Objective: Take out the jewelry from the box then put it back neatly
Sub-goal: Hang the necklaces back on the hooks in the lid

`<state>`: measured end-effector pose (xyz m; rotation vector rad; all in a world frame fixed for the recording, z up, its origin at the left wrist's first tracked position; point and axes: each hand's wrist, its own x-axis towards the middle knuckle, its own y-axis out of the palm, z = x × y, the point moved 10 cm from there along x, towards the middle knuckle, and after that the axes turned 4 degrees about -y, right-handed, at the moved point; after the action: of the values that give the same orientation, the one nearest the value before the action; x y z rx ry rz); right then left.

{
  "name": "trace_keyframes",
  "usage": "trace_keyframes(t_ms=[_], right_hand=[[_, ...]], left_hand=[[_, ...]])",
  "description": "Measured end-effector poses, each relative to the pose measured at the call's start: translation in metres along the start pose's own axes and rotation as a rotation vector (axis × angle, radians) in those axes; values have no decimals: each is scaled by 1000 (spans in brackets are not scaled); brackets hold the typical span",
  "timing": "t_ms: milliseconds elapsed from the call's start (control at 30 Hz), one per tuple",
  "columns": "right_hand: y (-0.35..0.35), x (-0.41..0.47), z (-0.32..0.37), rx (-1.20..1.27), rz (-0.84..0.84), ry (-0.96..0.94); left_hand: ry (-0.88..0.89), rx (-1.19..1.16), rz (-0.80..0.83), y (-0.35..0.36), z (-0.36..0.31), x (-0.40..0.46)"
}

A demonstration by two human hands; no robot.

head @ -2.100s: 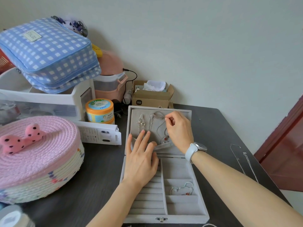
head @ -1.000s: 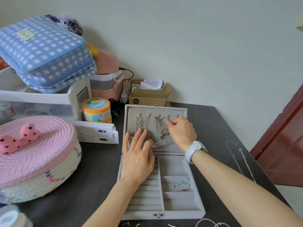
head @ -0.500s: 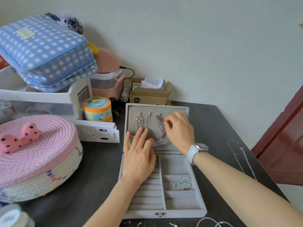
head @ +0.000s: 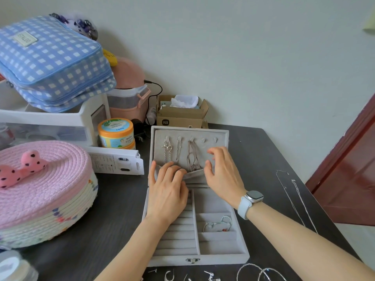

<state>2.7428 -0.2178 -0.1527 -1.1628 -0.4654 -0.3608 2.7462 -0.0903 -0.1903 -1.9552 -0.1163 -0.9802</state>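
Dark wood-grain table (head: 113,216) against pale wall (head: 253,57), red-brown door (head: 349,179) alongside

Only readable stuff: a "mi" logo on the cardboard box (head: 178,118), and an upside-down "ETALOO"-ish patch on the blue gingham bag (head: 50,61). The orange tub's (head: 116,132) label is too blurry.

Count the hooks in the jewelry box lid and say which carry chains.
5 hooks. Left hook, second hook and middle hook carry chains; the fourth and fifth are bare.
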Motion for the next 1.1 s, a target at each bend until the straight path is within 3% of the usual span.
trace_keyframes(t_ms=[200,367,600,800,933,1033,1100], right_hand=[[38,-9,31,-102,209,-166],[28,-15,29,-196,114,-197],[16,-48,-1,-327,154,-286],[-32,-74,-68,-288,113,-66],[-58,-96,-129,-252,124,163],[-73,-113,-178,-291,150,369],[-84,-122,-212,-256,121,549]], left_hand=[[4,-3,9,1,0,0],[-16,9,11,0,2,1],[-12,14,38,-1,-2,-2],[22,-42,123,4,-52,4],[16,-84,403,37,-122,-3],[-80,68,645,77,-131,-22],[-152,129,713,92,-124,-32]])
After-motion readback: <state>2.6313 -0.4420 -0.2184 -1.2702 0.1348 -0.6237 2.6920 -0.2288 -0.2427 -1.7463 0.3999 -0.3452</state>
